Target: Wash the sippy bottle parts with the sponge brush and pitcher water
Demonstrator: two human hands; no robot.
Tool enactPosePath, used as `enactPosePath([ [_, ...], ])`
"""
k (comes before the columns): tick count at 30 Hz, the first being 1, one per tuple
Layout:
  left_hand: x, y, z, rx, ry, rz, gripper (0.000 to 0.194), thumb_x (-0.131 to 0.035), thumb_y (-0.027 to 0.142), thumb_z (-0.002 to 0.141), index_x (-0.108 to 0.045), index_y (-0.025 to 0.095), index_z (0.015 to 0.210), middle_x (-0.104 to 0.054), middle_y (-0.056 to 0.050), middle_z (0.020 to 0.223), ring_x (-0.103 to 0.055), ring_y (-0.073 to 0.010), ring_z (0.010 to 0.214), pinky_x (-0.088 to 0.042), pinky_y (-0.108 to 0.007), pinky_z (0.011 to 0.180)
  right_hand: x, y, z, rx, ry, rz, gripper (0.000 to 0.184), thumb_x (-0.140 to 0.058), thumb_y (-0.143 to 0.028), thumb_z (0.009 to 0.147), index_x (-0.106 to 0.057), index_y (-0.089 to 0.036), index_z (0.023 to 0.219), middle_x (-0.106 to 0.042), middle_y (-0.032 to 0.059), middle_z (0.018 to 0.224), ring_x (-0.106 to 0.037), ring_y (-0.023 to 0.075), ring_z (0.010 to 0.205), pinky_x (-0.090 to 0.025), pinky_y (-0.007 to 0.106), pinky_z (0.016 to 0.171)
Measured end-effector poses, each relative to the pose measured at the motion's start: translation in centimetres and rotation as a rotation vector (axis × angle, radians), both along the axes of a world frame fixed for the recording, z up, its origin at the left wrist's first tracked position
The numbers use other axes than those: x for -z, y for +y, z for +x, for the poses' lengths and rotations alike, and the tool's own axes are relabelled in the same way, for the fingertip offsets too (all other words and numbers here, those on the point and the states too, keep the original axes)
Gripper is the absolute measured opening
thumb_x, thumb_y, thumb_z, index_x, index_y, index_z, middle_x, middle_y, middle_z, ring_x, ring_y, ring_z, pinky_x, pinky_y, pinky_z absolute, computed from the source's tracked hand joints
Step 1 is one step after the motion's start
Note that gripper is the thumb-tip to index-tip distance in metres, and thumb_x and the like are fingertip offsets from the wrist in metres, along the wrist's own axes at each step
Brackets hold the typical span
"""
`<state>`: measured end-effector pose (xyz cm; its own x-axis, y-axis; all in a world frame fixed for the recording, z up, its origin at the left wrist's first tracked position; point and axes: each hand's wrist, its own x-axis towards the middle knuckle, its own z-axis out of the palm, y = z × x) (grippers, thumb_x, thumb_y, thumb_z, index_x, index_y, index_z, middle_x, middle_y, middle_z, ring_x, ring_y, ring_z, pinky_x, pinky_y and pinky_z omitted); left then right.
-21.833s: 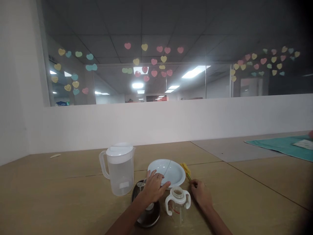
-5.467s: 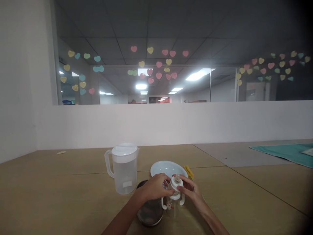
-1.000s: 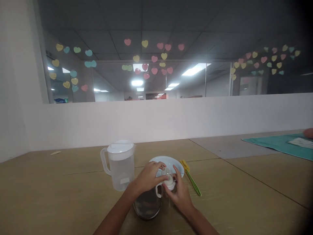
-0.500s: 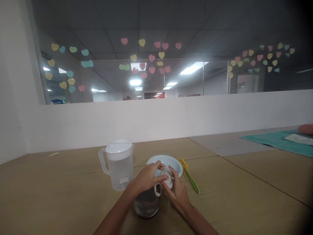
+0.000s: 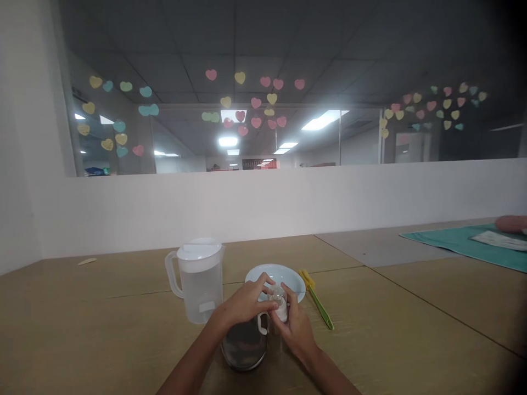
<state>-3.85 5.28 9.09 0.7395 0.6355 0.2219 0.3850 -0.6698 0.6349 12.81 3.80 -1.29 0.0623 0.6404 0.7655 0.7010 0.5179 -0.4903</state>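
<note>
A small baby bottle (image 5: pixel 278 305) with white side handles and a clear cap stands on the wooden table (image 5: pixel 102 323). Both hands close round its top: my left hand (image 5: pixel 246 303) grips from the left, my right hand (image 5: pixel 295 325) from the right and front. Just below the left hand lies a dark round metal dish (image 5: pixel 244 348). A pale blue plate (image 5: pixel 290 277) sits right behind the bottle. The bottle's lower body is hidden by my hands.
A clear plastic jug (image 5: pixel 198 280) with a white lid stands left of the hands. A green brush with a yellow head (image 5: pixel 317 299) lies right of the plate. A teal cloth (image 5: pixel 465 244) with a paper lies far right, near another person's hand (image 5: pixel 511 223).
Both hands stayed on the bottle's top, the fingers shifting slightly round the cap. The view tilted down a little. The other person's hand at the far right edge moved further in.
</note>
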Motion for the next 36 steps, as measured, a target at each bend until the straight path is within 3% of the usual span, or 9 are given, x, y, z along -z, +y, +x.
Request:
enactPosePath([
  [5, 0.3, 0.4, -0.1, 0.024, 0.007, -0.066, 0.047, -0.055, 0.039, 0.081, -0.037, 0.022, 0.121, -0.059, -0.008, 0.118, -0.055, -0.0198, 0.107, -0.043, -0.03, 0.086, 0.4, 0.0, 0.4, 0.046, -0.039, 0.042, 0.053, -0.048, -0.041, 0.082, -0.039, -0.017, 0.128, -0.063, 0.0121, 0.112, -0.063, 0.0253, 0.097, -0.052, 0.036, 0.075],
  [8, 0.3, 1.2, -0.8, 0.101, 0.044, -0.152, 0.077, -0.061, 0.044, 0.077, -0.017, 0.025, 0.138, -0.046, -0.012, 0.134, -0.051, -0.0214, 0.113, -0.039, -0.034, 0.094, 0.7, 0.1, 1.1, 0.074, -0.083, 0.136, 0.052, -0.049, -0.042, 0.082, -0.038, -0.019, 0.128, -0.058, 0.0129, 0.118, -0.06, 0.0262, 0.1, -0.051, 0.038, 0.077],
  [11, 0.2, 1.8, -1.6, 0.131, 0.029, -0.165, 0.107, -0.07, 0.045, 0.067, 0.003, 0.027, 0.142, -0.027, -0.015, 0.145, -0.036, -0.0244, 0.127, -0.032, -0.036, 0.101, 0.8, 0.1, 1.7, 0.108, -0.048, 0.229, 0.05, -0.046, -0.038, 0.085, -0.035, -0.018, 0.129, -0.057, 0.0139, 0.116, -0.06, 0.0245, 0.093, -0.049, 0.037, 0.075],
  [15, 1.3, 1.8, -0.7, 0.1, 0.046, -0.079, 0.119, -0.078, 0.041, 0.056, 0.001, 0.024, 0.143, -0.032, -0.015, 0.143, -0.032, -0.0275, 0.13, -0.028, -0.038, 0.103, 0.4, 0.0, 1.7, 0.081, -0.019, 0.208, 0.05, -0.048, -0.039, 0.084, -0.038, -0.018, 0.128, -0.062, 0.0104, 0.103, -0.06, 0.0223, 0.083, -0.049, 0.036, 0.073],
  [17, 2.3, 1.7, 0.3, 0.065, 0.051, -0.035, 0.115, -0.079, 0.037, 0.053, -0.009, 0.022, 0.143, -0.042, -0.014, 0.136, -0.041, -0.0289, 0.123, -0.035, -0.037, 0.098, 0.3, 0.0, 1.4, 0.042, -0.013, 0.17, 0.049, -0.052, -0.04, 0.081, -0.043, -0.018, 0.125, -0.062, 0.0103, 0.105, -0.06, 0.0236, 0.089, -0.049, 0.037, 0.076],
  [22, 4.0, 1.6, 2.3, 0.042, -0.067, 0.037, 0.079, -0.078, 0.03, 0.054, -0.041, 0.019, 0.123, -0.064, -0.005, 0.101, -0.06, -0.0213, 0.088, -0.044, -0.026, 0.07, -0.1, 0.0, 1.0, -0.003, 0.204, 0.048, 0.039, -0.049, -0.042, 0.083, -0.051, -0.019, 0.115, -0.064, 0.0083, 0.106, -0.061, 0.0228, 0.095, -0.05, 0.032, 0.079],
  [27, 4.0, 1.6, 2.5, 0.05, -0.061, 0.061, 0.075, -0.079, 0.03, 0.053, -0.041, 0.018, 0.118, -0.064, -0.004, 0.098, -0.06, -0.0205, 0.086, -0.042, -0.024, 0.069, -0.3, -0.2, 1.2, -0.001, 0.247, 0.043, 0.037, -0.048, -0.041, 0.084, -0.051, -0.019, 0.114, -0.066, 0.008, 0.102, -0.063, 0.0218, 0.091, -0.052, 0.031, 0.075],
  [32, 3.9, 1.5, 2.4, -0.063, 0.135, 0.168, 0.068, -0.077, 0.038, 0.055, -0.045, 0.019, 0.112, -0.061, -0.005, 0.101, -0.056, -0.0241, 0.092, -0.041, -0.026, 0.071, 0.4, 0.1, 1.7, 0.101, -0.008, 0.298, 0.043, -0.05, -0.035, 0.084, -0.045, -0.018, 0.124, -0.061, 0.0119, 0.112, -0.06, 0.0256, 0.1, -0.051, 0.04, 0.081],
  [36, 3.7, 1.3, 2.2, -0.091, 0.234, 0.214, 0.065, -0.076, 0.043, 0.057, -0.046, 0.02, 0.11, -0.059, -0.006, 0.106, -0.053, -0.0271, 0.099, -0.039, -0.028, 0.076, 0.0, 0.1, 2.1, 0.163, 0.024, 0.541, 0.046, -0.05, -0.028, 0.084, -0.038, -0.021, 0.128, -0.057, 0.013, 0.116, -0.056, 0.0277, 0.107, -0.049, 0.047, 0.084],
])
